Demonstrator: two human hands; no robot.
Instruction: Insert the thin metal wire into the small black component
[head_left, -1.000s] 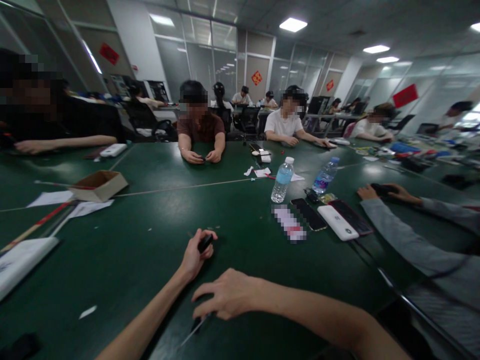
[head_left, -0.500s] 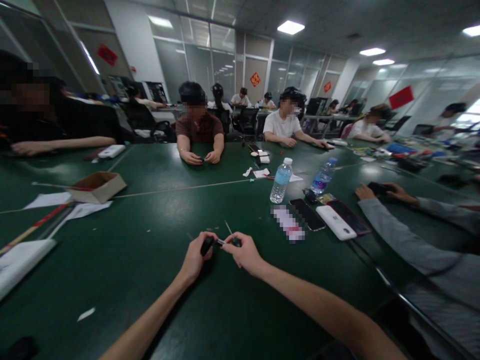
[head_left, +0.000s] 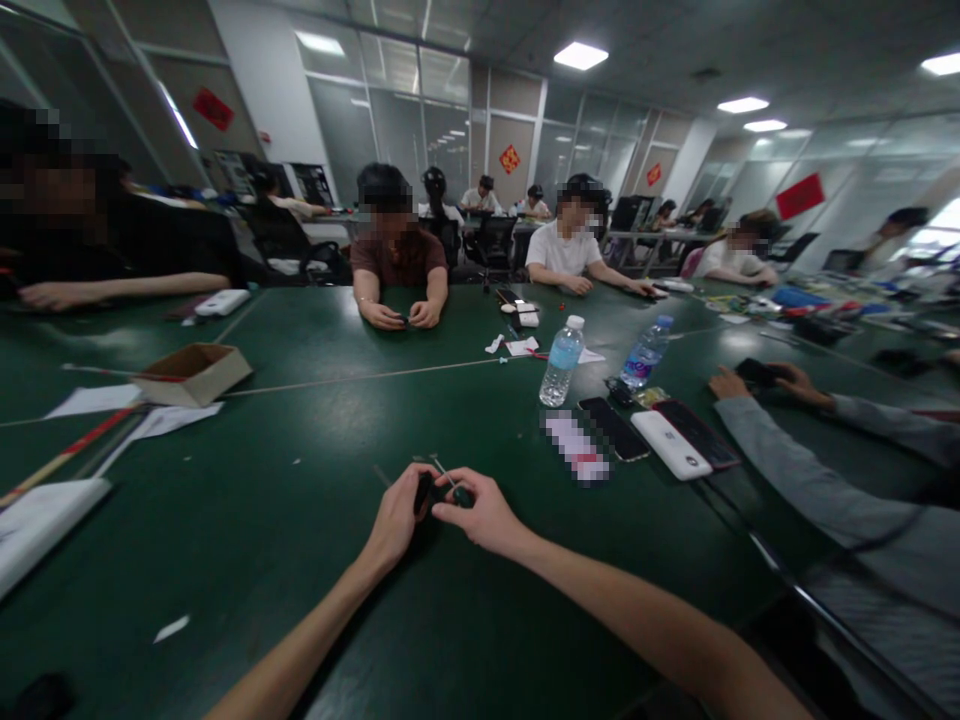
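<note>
My left hand [head_left: 400, 515] is closed around a small black object [head_left: 424, 492], partly hidden by the fingers, so its kind does not show. Close beside it, my right hand [head_left: 484, 512] grips a screwdriver [head_left: 463, 496] by its dark handle. The thin metal shaft points up and to the left, past the left fingertips. Both hands are held together just above the green table [head_left: 300, 560], their fingertips nearly meeting at the black object.
Right of my hands lie a black phone [head_left: 613, 430] and a white power bank [head_left: 670, 445], with water bottles [head_left: 562, 362] behind. A grey-sleeved arm [head_left: 795, 470] rests at the right. An open cardboard box [head_left: 199, 378] stands at the left. Several people sit around.
My right hand has shifted slightly left, closer to the black object, and the screwdriver's shaft leans further left. The silvery piece between the hands no longer shows.
</note>
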